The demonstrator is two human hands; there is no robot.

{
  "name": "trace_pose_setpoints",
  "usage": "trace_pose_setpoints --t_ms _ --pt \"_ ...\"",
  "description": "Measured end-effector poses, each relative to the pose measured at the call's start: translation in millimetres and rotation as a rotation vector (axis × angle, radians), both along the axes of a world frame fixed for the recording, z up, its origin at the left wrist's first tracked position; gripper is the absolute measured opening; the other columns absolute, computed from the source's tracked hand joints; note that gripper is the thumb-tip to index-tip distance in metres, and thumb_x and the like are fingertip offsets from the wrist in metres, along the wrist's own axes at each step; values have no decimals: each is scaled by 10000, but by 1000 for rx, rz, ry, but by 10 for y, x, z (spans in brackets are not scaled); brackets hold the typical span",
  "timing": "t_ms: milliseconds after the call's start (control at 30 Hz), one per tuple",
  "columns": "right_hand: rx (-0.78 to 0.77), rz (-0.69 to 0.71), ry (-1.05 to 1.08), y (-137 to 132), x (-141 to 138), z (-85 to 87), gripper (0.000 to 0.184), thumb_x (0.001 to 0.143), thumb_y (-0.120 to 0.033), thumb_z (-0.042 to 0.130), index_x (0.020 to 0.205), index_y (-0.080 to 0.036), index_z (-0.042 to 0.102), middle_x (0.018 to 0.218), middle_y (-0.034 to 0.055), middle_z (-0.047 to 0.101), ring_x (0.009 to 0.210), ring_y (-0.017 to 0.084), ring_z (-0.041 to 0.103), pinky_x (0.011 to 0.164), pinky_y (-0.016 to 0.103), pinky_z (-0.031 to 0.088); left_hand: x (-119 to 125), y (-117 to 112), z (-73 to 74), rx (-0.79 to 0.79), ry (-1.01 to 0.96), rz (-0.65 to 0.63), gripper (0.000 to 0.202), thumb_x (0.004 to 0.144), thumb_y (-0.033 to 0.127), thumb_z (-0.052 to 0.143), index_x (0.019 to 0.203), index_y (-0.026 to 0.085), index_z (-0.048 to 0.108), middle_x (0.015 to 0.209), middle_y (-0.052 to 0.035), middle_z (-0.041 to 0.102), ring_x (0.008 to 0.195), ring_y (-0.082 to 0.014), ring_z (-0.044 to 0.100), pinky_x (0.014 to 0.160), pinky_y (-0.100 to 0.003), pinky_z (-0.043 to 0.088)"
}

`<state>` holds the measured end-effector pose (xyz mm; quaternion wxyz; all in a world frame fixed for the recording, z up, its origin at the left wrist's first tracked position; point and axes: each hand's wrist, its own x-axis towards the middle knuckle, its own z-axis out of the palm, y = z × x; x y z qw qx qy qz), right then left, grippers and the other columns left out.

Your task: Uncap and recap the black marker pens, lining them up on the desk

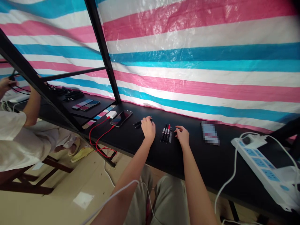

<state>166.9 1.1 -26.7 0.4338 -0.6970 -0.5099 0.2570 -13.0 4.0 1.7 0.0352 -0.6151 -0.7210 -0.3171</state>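
Observation:
My left hand [148, 128] is over a few black pens [137, 124] lying at a slant on the black table. Its fingers curl round at least one of them, and a dark tip shows past the fingertips; the exact grip is partly hidden. To its right lies a neat row of pens [166, 132], black with white labels, one with a red part, and thin clear-and-dark sticks that look like refills [171, 134] at the row's right end. Beside that row, my right hand [182, 136] hovers close to the tabletop, fingers loosely bent and apart, holding nothing visible.
A phone [122, 118] and a white charger [111, 114] with a red cable lie left. A pixelated flat item [210, 133] and a white power strip [260, 168] are right. A white cable crosses my left forearm. Another person [16, 134] sits beyond the black frame [103, 47].

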Motion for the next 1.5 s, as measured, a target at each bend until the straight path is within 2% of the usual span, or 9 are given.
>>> trace_pose_setpoints --t_ms 100,367,533,667,800,933,1067,1367,1500 --pt "-15 12 -16 -3 -4 5 288 703 -248 436 922 -229 623 720 -28 647 438 82 531 550 237 418 -44 21 -12 -9 -49 182 331 799 211 427 1124 162 396 1108 -130 408 1008 -262 422 802 -371 353" --pt "-36 37 -39 -33 -21 38 276 710 -246 428 901 -243 628 723 -39 653 468 87 552 544 231 403 -83 105 -221 -49 136 168 419 815 317 455 1192 146 391 1072 -127 477 989 -272 406 866 -434 291" --pt "-50 46 -37 -45 -23 75 281 708 -252 430 911 -235 624 729 -40 654 478 80 557 559 222 405 -75 102 -189 -86 190 136 201 838 245 401 973 170 530 1000 -96 505 957 -257 413 819 -404 313" --pt "-51 48 -12 -44 -25 75 289 710 -257 425 922 -232 621 744 -33 652 470 78 552 534 215 404 -82 95 -164 11 189 192 253 831 170 367 1049 172 496 1087 -107 468 975 -245 409 840 -402 296" --pt "-35 61 4 -39 -26 62 290 716 -262 419 923 -225 619 736 -27 648 461 78 547 529 215 404 -105 124 -206 -45 186 213 236 814 217 417 1017 139 508 997 -117 508 953 -261 424 835 -421 296" --pt "-33 63 -4 -37 -24 59 281 720 -254 422 914 -228 624 733 -30 648 456 73 543 548 220 406 -90 130 -237 -56 236 125 222 844 193 368 991 138 526 919 -105 538 914 -254 448 805 -401 314" --pt "-7 66 42 -25 -28 53 265 723 -272 436 897 -226 631 718 -30 643 443 67 530 522 214 394 -41 81 -183 46 306 25 322 872 179 312 1156 147 460 923 -102 536 901 -245 452 775 -380 327" --pt "178 255 590 -18 -116 148 493 683 -504 525 1033 -169 617 747 24 605 440 61 466 363 185 279 123 -87 -20 217 384 -389 288 884 226 330 1098 285 512 1013 -48 513 879 -182 447 798 -348 320" --pt "227 226 649 -41 -96 187 452 662 -483 574 980 -171 651 730 21 593 454 51 444 369 179 267 158 -105 -26 230 361 -436 257 876 225 361 1056 285 534 1000 -41 518 881 -174 447 807 -350 309"
